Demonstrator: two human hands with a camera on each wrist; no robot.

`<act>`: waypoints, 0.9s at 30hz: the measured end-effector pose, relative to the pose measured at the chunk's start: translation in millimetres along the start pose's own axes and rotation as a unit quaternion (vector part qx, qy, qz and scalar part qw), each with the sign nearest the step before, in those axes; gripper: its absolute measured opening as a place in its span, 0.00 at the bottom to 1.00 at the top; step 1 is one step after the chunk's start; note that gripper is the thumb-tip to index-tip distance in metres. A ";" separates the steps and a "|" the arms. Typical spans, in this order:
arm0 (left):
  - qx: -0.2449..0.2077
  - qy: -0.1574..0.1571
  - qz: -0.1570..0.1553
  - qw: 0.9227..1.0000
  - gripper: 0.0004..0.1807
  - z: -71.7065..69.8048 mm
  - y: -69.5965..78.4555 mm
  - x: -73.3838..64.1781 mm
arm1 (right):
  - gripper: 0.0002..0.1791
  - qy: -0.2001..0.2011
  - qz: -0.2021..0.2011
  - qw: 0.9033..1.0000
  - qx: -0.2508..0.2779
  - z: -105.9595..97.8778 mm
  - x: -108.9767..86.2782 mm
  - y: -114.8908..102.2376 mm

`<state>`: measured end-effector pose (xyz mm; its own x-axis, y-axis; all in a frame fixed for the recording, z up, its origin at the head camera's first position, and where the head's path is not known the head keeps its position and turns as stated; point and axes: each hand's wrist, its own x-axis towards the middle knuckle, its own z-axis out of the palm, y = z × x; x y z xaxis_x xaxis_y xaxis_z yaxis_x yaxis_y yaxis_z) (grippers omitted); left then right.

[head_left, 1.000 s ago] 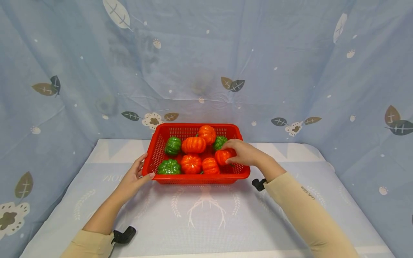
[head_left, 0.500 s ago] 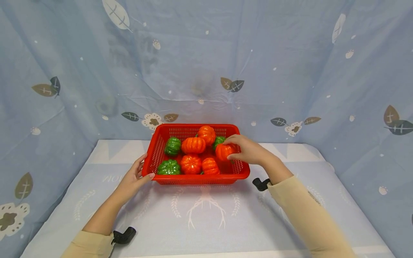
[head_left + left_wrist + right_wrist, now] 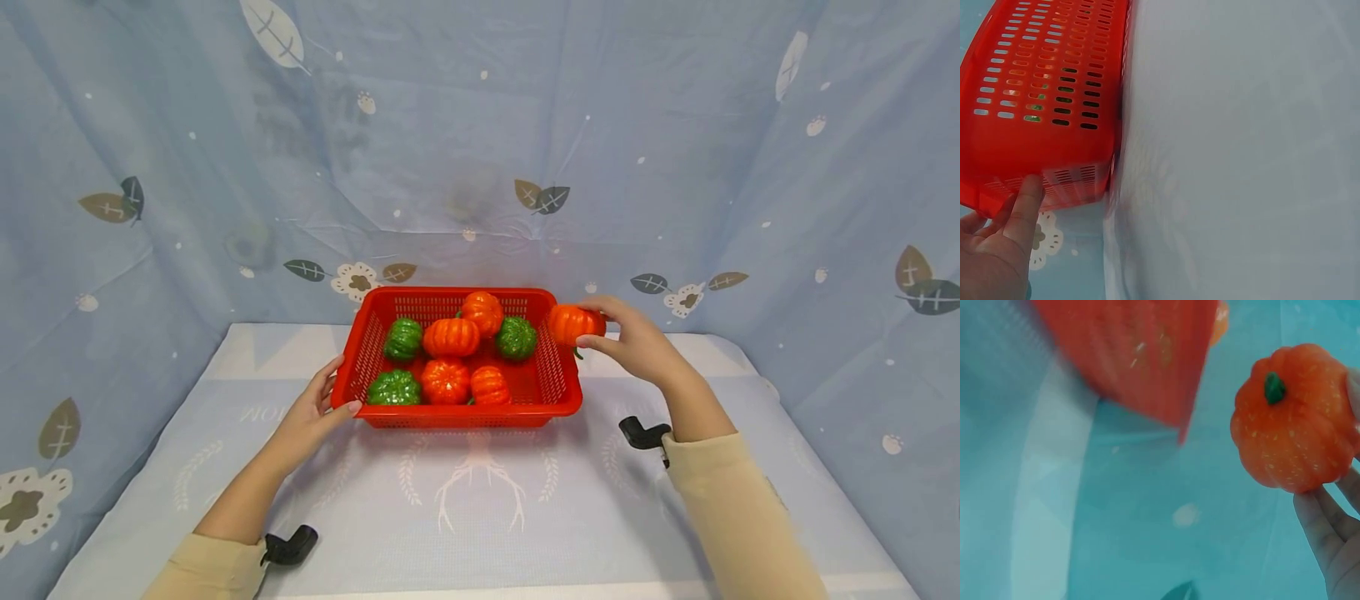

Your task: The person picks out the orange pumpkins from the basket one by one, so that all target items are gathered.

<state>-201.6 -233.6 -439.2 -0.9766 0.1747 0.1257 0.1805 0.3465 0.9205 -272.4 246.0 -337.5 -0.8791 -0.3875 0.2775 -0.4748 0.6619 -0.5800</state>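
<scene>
Fingers point(image 3: 600, 342) of the right hand point(image 3: 636, 340) hold an orange pumpkin point(image 3: 572, 323) near the red basket point(image 3: 450, 411), which the left hand point(image 3: 306, 421) grips. Unloading seems underway; the next move likely calls for clearing the rim point(image 3: 572, 375).

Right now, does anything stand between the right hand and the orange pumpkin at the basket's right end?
Nothing visible does: the right hand grips the orange pumpkin directly. The red plastic basket is on the pumpkin's other side, away from that hand.

Fingers point(image 3: 1315, 525) hold an orange pumpkin point(image 3: 1294, 431) with a green stem point(image 3: 1274, 389) near a blurred red basket point(image 3: 1129, 356).
</scene>
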 end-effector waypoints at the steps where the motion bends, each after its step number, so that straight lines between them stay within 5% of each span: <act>1: -0.001 0.000 -0.001 1.000 0.46 -0.1 0.0 -0.1 | 0.31 0.004 0.011 1.000 -0.001 -1.8 -2.1 4.1; 9: -0.009 -0.002 0.001 1.000 0.46 -0.5 -1.2 0.4 | 0.32 0.024 0.090 0.996 -0.003 -2.3 -13.2 40.6; 17: -0.010 -0.001 -0.005 1.000 0.47 -0.4 -1.4 -0.5 | 0.31 0.034 0.128 0.991 -0.001 11.2 -12.8 80.6; 27: -0.015 -0.001 -0.007 1.000 0.46 -0.6 -1.3 0.1 | 0.31 0.021 0.178 0.984 0.015 23.4 -5.9 105.3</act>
<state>-202.1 -234.6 -440.2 -0.9788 0.1714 0.1117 0.1628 0.3214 0.9329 -316.2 303.0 -418.1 -0.9906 -0.1075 0.0840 -0.1360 0.7318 -0.6678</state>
